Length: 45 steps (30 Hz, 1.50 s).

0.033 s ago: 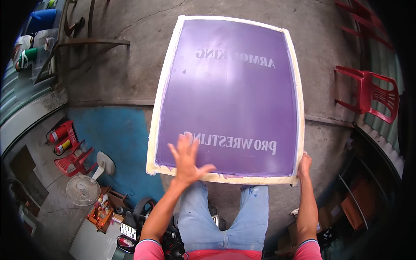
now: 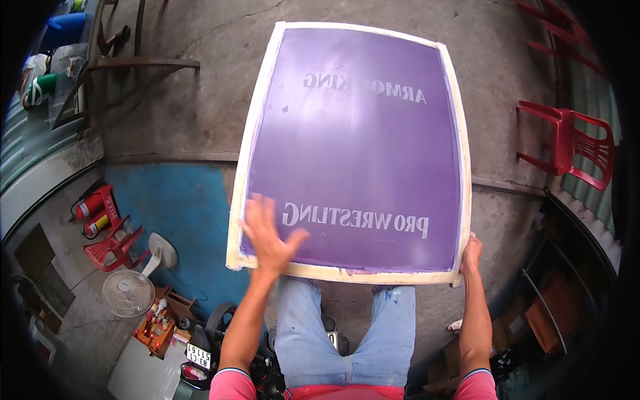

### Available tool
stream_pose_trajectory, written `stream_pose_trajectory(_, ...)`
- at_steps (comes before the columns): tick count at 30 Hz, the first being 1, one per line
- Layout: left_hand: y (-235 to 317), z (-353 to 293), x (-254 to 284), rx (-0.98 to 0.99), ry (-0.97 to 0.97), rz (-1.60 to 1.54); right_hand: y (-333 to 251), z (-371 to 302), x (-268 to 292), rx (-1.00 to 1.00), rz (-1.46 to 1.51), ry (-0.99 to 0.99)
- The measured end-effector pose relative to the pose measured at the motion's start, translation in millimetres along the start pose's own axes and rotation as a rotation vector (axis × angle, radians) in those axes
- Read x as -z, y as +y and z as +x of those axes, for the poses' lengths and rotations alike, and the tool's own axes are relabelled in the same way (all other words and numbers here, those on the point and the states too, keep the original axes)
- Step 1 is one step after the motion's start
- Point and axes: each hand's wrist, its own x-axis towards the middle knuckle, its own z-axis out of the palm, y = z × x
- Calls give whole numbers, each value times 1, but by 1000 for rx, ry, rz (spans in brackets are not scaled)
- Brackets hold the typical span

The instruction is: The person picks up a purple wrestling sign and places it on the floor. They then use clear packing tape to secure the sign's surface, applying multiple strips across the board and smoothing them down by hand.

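1. We hold the purple screen (image 2: pixel 360 157) above the cracked concrete floor (image 2: pixel 200 113).
2. Our right grip (image 2: pixel 472 253) clasps its pale frame (image 2: pixel 400 276); our left grip (image 2: pixel 270 237) spreads wide.
3. Around us stand a red chair (image 2: pixel 563 142) and fan (image 2: pixel 127 292).

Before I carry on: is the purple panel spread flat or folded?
Spread flat: the purple panel spans the pale frame from side to side, with no fold showing.

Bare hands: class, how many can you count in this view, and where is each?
2. The left hand is spread over the lower-left part of the pale-framed rectangular purple panel; contact is unclear. The right hand holds its right edge near the lower corner, some fingers hidden.
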Motion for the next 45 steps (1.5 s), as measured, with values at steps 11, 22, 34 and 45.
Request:
stream_pose_trajectory(11,-167,47,-63,888,229,-504,-4,13,-9,180,125,55)
stream_pose_trajectory(22,-232,200,-129,633,484,-668,2,175,-159,525,539,-10)
stream_pose_trajectory(34,-278,241,-223,610,466,-631,44,244,-238,677,590,65)
stream_pose_trajectory(45,-271,213,-244,684,536,-428,79,262,-231,611,532,60)
